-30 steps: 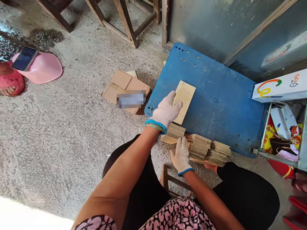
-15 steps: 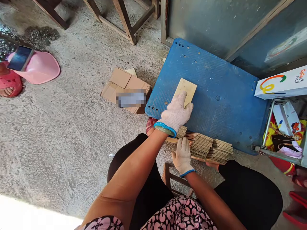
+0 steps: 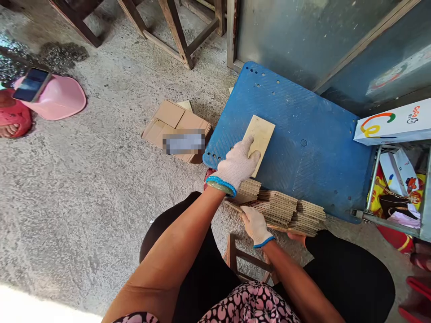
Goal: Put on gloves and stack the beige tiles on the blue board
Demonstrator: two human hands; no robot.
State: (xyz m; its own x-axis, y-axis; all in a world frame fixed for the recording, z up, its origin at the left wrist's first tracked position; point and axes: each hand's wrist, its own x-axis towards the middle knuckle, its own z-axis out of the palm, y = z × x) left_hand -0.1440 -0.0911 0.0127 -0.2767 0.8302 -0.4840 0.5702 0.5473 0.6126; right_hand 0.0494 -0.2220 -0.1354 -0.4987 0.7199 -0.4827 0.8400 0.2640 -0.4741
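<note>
My left hand (image 3: pixel 235 167), in a white knit glove with a blue cuff, lies with fingers stretched on the near end of a pale wooden slat (image 3: pixel 260 137) that rests on a blue plastic board (image 3: pixel 303 134). My right hand (image 3: pixel 254 224), gloved the same, grips the near edge of a thin slat pulled from the stacks of thin wooden slats (image 3: pixel 283 208) along the board's front edge. The fingers are curled round that slat.
A flattened cardboard box (image 3: pixel 177 128) lies on the concrete left of the board. A pink plastic stool with a phone on it (image 3: pixel 50 94) stands far left. Wooden frame legs (image 3: pixel 175 31) are behind. A white box (image 3: pixel 392 123) and a basket of packages sit at right.
My left hand drew back toward me along the pale slat. My right hand dropped from the top of the stacks to their near edge and closed on a thin slat.
</note>
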